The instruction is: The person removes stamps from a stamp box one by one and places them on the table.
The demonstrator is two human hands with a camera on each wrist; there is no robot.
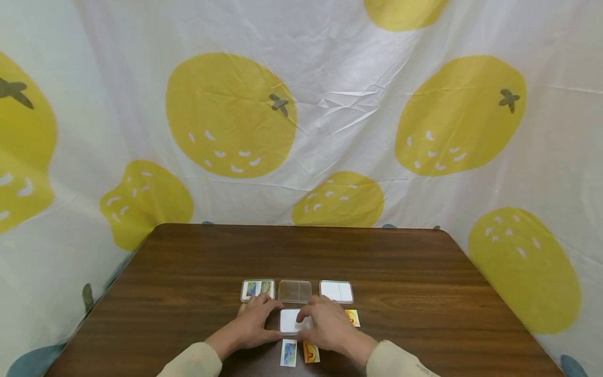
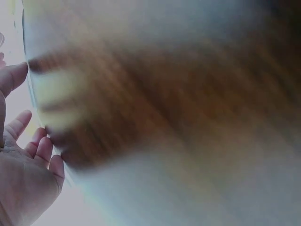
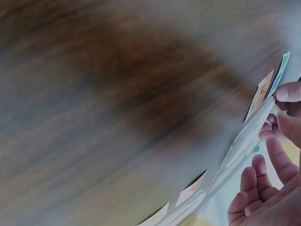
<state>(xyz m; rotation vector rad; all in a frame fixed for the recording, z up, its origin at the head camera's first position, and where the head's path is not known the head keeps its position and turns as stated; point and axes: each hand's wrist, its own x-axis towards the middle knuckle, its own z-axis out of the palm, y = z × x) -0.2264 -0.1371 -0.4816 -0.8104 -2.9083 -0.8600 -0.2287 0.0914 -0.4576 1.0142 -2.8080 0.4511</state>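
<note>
A clear plastic case with a white insert lies on the table between the hands. My left hand rests at its left end, fingers spread, thumb near the lower corner and forefinger near the upper. In the left wrist view the left fingertips rest against the table. My right hand reaches over the case's right end with bent forefinger and thumb; I cannot tell whether they pinch anything. Close below the case lie a blue picture stamp and an orange stamp.
Behind the hands stand a case with two picture stamps, a transparent case and a case with a white insert. Another orange stamp lies beyond the right hand. A lemon-print cloth hangs behind the wooden table.
</note>
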